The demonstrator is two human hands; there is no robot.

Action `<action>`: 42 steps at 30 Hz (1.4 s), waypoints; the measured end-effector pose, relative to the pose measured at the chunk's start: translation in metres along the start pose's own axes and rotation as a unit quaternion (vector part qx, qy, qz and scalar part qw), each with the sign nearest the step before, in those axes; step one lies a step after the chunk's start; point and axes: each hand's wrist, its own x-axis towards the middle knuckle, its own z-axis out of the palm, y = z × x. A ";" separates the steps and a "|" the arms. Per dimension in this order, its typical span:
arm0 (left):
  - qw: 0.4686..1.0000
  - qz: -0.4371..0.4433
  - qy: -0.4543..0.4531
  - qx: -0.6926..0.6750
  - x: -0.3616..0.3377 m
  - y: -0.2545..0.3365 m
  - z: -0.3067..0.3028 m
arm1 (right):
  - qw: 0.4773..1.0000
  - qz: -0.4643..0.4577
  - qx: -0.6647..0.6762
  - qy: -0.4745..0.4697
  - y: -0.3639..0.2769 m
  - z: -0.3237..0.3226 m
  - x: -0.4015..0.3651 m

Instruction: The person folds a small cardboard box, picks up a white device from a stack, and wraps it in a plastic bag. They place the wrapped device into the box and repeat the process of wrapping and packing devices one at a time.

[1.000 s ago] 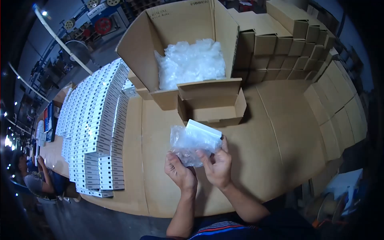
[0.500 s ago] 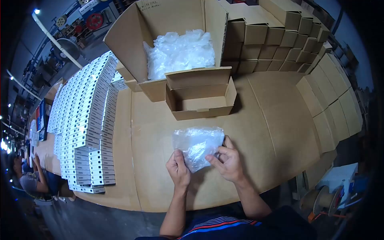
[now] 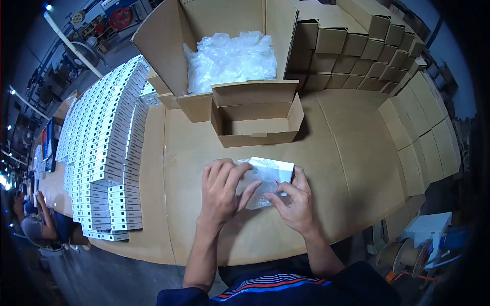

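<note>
A clear plastic bag lies between my hands above the cardboard-covered table, with a white flat box showing at its upper side. How far the box sits inside the bag I cannot make out. My left hand is at the bag's left edge, fingers curled, thumb and index finger on the plastic. My right hand grips the right end of the box and bag, its thumb and index finger at the front. Beyond them stands an open brown carton, its lid raised.
A large carton full of clear bags is at the back. Stacked white boxes fill the left side. Brown cartons are piled at back right, with more along the right edge. A person sits far left.
The white box now shows at the bag, where only crinkled plastic was visible before. My left hand has moved up and leftward over the bag; my right hand stays near its place.
</note>
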 end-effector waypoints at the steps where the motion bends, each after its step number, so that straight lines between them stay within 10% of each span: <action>1: 0.998 0.054 0.015 -0.008 0.004 -0.004 0.004 | 1.000 0.014 0.020 -0.005 0.002 -0.002 -0.001; 8: 0.993 0.002 -0.072 -0.099 0.002 -0.017 0.009 | 0.978 0.097 0.165 -0.081 0.043 0.001 -0.014; 12: 0.982 -0.103 0.009 -0.160 -0.001 -0.026 0.007 | 0.975 0.120 0.176 -0.067 0.043 -0.001 -0.018; 16: 0.843 -0.184 0.300 -0.406 -0.014 -0.027 0.034 | 0.980 0.095 0.170 0.025 0.040 0.004 -0.016; 20: 0.720 -0.354 0.045 -0.595 -0.063 -0.006 0.043 | 0.980 0.060 0.178 0.066 0.042 0.012 -0.015; 28: 0.797 -0.358 -0.047 -0.484 -0.062 0.002 0.037 | 0.983 0.033 0.181 0.009 0.030 -0.005 -0.016; 35: 0.877 -0.280 -0.077 -0.382 -0.067 0.006 0.027 | 0.929 0.007 0.309 0.204 0.020 -0.046 0.020; 42: 0.871 -0.298 -0.070 -0.384 -0.070 0.011 0.028 | 0.966 -0.097 0.241 0.009 0.005 -0.060 0.045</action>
